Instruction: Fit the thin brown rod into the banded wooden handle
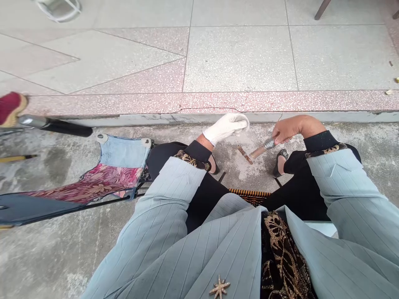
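Note:
My left hand [229,126], in a white knitted glove, hangs over the concrete with its fingers curled. A white rounded edge shows beyond the fingers, and I cannot tell whether it is part of the glove or a thing held. To the right, my bare right hand [289,128] is closed around the grey wrapped end of a flat-bladed tool [260,149], whose brownish blade points down and left. Beside the blade tip, a narrow, rusty-brown strip [245,155] lies on the ground between my feet.
A raised tiled step [237,104] runs across in front of me. At the left are a folding fabric chair [121,151], a dark-handled object [70,126] and a red shoe [11,109]. Beneath me is a woven seat [249,195]. Chair legs [322,9] stand farther back.

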`<state>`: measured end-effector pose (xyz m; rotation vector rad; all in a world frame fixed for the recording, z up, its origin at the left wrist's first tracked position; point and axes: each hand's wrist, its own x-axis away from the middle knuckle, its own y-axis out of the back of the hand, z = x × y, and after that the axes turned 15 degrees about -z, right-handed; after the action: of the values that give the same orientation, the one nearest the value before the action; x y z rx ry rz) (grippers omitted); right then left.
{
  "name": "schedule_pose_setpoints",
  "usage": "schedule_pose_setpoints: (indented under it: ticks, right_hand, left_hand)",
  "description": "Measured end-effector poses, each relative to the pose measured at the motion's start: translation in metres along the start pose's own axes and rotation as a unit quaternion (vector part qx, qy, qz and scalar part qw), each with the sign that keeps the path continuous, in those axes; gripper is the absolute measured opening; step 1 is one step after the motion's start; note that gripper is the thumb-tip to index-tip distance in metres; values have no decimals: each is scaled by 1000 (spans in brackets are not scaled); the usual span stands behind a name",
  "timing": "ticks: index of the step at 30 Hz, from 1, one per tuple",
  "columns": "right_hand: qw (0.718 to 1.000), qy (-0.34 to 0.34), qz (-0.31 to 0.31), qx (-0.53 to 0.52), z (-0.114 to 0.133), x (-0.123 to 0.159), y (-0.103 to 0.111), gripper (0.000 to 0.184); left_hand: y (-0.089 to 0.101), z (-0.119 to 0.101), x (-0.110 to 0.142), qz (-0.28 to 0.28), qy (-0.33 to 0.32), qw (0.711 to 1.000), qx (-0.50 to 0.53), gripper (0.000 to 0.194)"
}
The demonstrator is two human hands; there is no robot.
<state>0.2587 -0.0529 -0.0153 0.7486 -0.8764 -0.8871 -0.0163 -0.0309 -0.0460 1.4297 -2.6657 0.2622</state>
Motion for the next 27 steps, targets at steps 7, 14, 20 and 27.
schedule_pose_setpoints:
  ticks: [7, 14, 20, 27]
  right_hand:
    - [920, 71, -142, -358, -2, 17, 36, 52]
    - [847, -218, -377, -306, -24, -3, 28, 30]
    - [967, -181, -110, 140, -10, -13, 13, 17]
    - [962, -13, 264, -72, 1, -1, 9, 31]
  left_hand:
    - [-2, 5, -4, -36, 1, 999, -21, 28]
    - [-14, 8, 3, 121, 50, 991, -27, 39]
    - [-6, -3, 5, 97, 33, 995, 18, 43]
    - [8, -6, 0, -43, -26, 998, 27, 40]
